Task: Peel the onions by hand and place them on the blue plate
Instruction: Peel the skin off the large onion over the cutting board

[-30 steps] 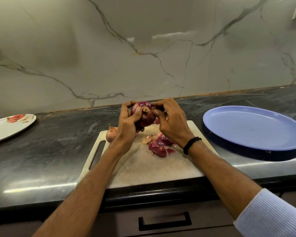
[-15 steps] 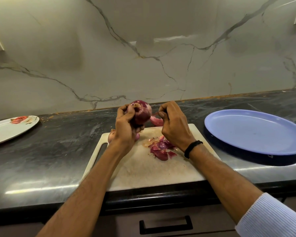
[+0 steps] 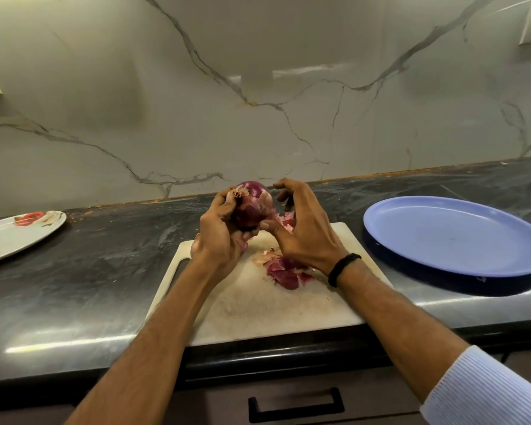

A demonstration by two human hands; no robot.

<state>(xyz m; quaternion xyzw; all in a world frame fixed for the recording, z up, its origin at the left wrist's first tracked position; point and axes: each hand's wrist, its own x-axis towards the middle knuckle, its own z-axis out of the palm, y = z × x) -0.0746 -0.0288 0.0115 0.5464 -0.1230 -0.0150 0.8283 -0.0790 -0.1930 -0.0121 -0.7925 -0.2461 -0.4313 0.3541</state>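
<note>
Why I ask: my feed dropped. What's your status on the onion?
Left hand grips onion. Right hand pinches its loose peel. Blue plate holds no onion yet. Nothing blocks it.

A red onion [image 3: 252,207], partly peeled and glossy purple with its dry tip up, sits gripped in the left hand [image 3: 219,237] above the cutting board [image 3: 258,308]. A pinkish strip of skin [image 3: 287,221] hangs off its right side. The round blue plate [image 3: 454,237] lies flat on the counter [image 3: 105,271], right of the board

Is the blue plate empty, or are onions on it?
Empty. The blue plate shows bare surface; the onion is in the left hand.
</note>
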